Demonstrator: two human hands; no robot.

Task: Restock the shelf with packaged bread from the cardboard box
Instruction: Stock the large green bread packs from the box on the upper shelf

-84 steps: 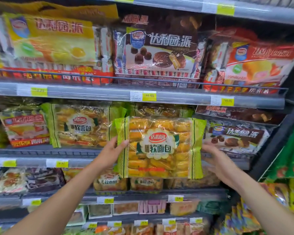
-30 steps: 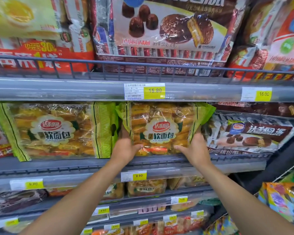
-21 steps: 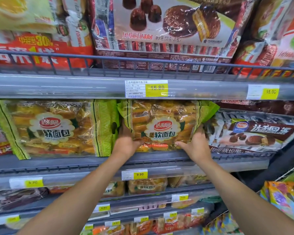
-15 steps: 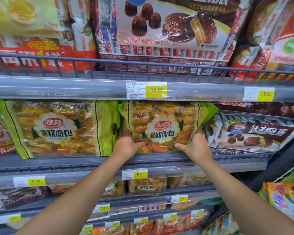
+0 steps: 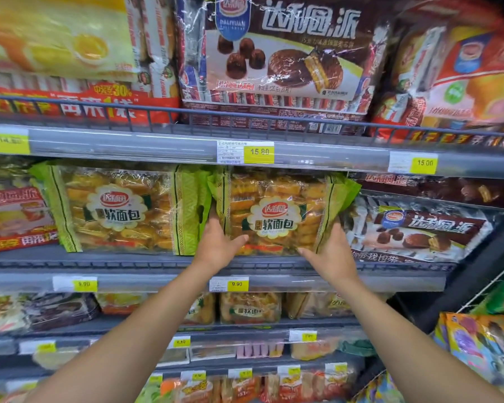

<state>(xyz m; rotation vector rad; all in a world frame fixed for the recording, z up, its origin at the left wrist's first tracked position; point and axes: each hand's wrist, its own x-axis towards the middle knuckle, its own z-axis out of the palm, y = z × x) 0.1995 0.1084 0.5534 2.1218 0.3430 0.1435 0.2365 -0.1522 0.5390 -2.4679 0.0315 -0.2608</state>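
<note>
A green-edged clear bag of soft bread (image 5: 280, 210) stands upright on the grey middle shelf (image 5: 128, 264), under the 15.80 price tag. My left hand (image 5: 217, 247) grips its lower left corner, thumb on the front. My right hand (image 5: 330, 251) grips its lower right corner. An identical bread bag (image 5: 120, 209) stands just to its left, their edges touching. The cardboard box is out of view.
Brown chocolate-pie packs (image 5: 419, 228) lie right of the held bag. Above, a wire rail (image 5: 245, 116) fronts a shelf of large pie packs (image 5: 285, 53). Lower shelves (image 5: 245, 328) hold smaller bread and snack packs. A rack of coloured bags (image 5: 483, 341) stands at the lower right.
Over the last seconds the bag went from held in the air in front of the shelf onto the middle shelf. In the last second both hands stay at its lower corners with only slight shifts.
</note>
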